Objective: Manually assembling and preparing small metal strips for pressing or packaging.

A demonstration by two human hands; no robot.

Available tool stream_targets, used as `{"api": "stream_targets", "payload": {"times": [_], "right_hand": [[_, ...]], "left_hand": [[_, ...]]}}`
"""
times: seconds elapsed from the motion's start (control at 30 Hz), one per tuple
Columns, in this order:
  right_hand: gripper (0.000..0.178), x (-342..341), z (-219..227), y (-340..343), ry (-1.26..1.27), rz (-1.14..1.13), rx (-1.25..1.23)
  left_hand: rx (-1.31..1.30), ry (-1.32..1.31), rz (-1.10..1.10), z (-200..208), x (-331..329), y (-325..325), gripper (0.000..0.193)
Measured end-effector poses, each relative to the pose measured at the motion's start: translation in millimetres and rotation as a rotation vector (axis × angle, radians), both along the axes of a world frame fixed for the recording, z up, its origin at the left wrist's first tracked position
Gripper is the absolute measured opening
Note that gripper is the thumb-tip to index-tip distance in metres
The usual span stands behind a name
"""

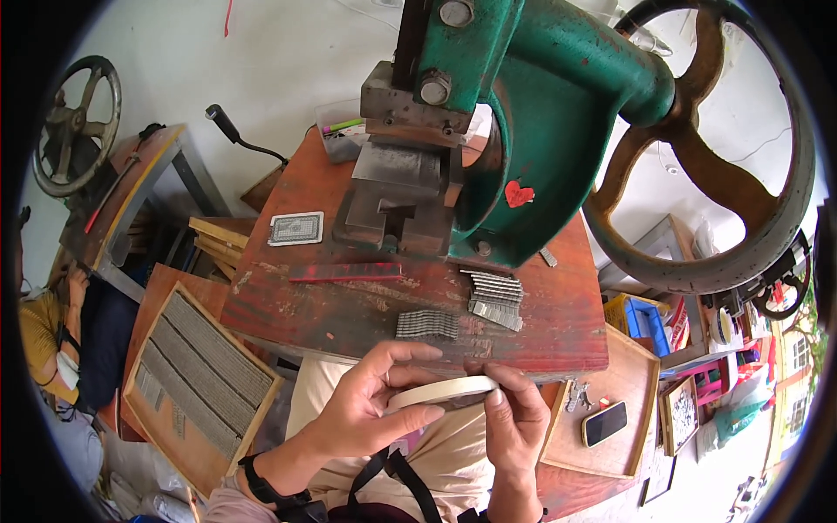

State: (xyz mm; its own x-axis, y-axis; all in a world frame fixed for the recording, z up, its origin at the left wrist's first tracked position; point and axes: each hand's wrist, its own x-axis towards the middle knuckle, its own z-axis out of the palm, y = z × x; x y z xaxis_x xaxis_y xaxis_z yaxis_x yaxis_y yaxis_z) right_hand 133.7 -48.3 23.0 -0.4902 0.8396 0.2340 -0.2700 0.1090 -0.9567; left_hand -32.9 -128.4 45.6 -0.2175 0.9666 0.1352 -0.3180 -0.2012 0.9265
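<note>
A narrow, off-white roll of tape (443, 392) is held between my two hands, tilted above my lap just in front of the table. My left hand (370, 397) grips its left side, thumb below and fingers above. The fingers of my right hand (516, 417) pinch its right end. Just beyond the hands, two stacks of thin metal strips, one dark grey (427, 325) and one lighter (495, 299), lie by the table's front edge. Behind them is a red bar (345, 272) with a worn face.
A green hand press (558, 148) with a big handwheel (697, 166) stands on the red-brown table (288, 305). A playing card (296, 228) lies left. A wooden tray (205, 375) of packed strips is at left; another tray (558, 449) holds a phone (604, 424). Another person (52, 340) sits far left.
</note>
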Motion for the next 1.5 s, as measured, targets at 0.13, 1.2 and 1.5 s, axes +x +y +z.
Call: {"api": "stream_targets", "payload": {"times": [0.13, 1.2, 1.5], "right_hand": [[0.024, 0.0, -4.7, -0.8, 0.169, -0.078, -0.29], [0.028, -3.5, 25.2, -7.7, -0.334, -0.219, 0.786], [0.029, -4.8, 27.1, 8.4, -0.413, -0.261, 0.863]], "left_hand": [[-0.041, -0.261, -0.211, 1.2, -6.9, -3.4, 0.067], [-0.001, 0.312, -0.102, -0.2, 2.4, -21.4, 0.055], [-0.06, 0.208, -0.089, 1.6, 9.3, -13.9, 0.056]]}}
